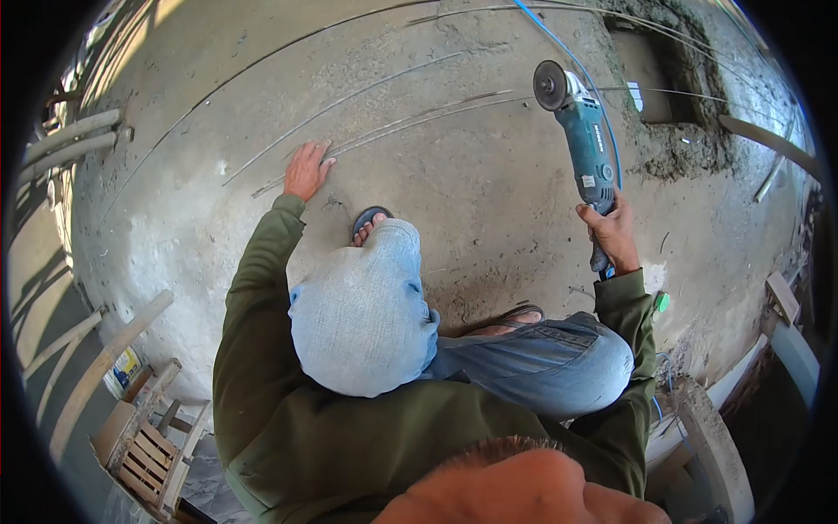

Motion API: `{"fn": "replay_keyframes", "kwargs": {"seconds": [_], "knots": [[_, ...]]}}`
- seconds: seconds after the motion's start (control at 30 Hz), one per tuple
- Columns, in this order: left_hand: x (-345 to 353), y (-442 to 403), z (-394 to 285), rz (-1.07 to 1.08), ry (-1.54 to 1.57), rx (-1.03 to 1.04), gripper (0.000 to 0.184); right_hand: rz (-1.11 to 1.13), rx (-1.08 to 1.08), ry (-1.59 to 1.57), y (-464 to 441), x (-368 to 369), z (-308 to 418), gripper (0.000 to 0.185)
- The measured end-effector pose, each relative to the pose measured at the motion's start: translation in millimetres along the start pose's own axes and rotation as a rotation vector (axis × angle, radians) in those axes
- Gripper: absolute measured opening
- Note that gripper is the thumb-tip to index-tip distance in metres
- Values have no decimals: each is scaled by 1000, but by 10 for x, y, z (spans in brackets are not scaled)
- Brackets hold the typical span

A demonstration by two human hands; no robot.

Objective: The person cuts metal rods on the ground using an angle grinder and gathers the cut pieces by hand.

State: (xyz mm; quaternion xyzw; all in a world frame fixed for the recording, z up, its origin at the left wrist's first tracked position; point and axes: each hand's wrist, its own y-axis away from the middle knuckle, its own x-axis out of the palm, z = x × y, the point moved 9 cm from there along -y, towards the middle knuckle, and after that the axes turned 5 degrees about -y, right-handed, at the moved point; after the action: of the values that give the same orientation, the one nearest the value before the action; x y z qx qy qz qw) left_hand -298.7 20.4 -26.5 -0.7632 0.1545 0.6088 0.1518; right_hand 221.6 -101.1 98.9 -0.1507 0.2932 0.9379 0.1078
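My right hand (614,231) is wrapped around the rear grip of a teal angle grinder (583,144). The grinder's dark disc (550,85) points away from me, over the concrete floor. My left hand (307,170) rests low over the thin metal rods (393,127), its fingers stretched out and thumb apart. Those rods run from under or beside my left hand toward the grinder's disc. Whether the fingertips press on the rods, I cannot tell. Another thin rod (349,103) lies just beyond them.
A blue cord (559,44) runs past the grinder. Beyond it is a rough-edged pit (650,74) in the concrete floor (471,201). Wooden poles (109,367) and a slatted wooden piece (147,458) stand at left. A green cap (662,302) lies near my right sleeve.
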Motion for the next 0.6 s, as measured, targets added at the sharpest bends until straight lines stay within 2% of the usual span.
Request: {"fn": "replay_keyframes", "kwargs": {"seconds": [0.13,0.27,0.37,0.43,0.6], "knots": [[257,-45,96,75,-9,27,30,23,11,56,-124,56,-238,39],[251,-59,99,40,10,37,23,29,-8,98,-255,83,-345,40],[310,-55,131,132,72,-36,21,39,11,146,-351,40,-395,46],[281,-48,127,70,63,-18,20,3,-209,316,-410,-1,-229,51],[305,-48,160,81,100,-9,20,8,-145,280,-418,110,-191,52]]}}
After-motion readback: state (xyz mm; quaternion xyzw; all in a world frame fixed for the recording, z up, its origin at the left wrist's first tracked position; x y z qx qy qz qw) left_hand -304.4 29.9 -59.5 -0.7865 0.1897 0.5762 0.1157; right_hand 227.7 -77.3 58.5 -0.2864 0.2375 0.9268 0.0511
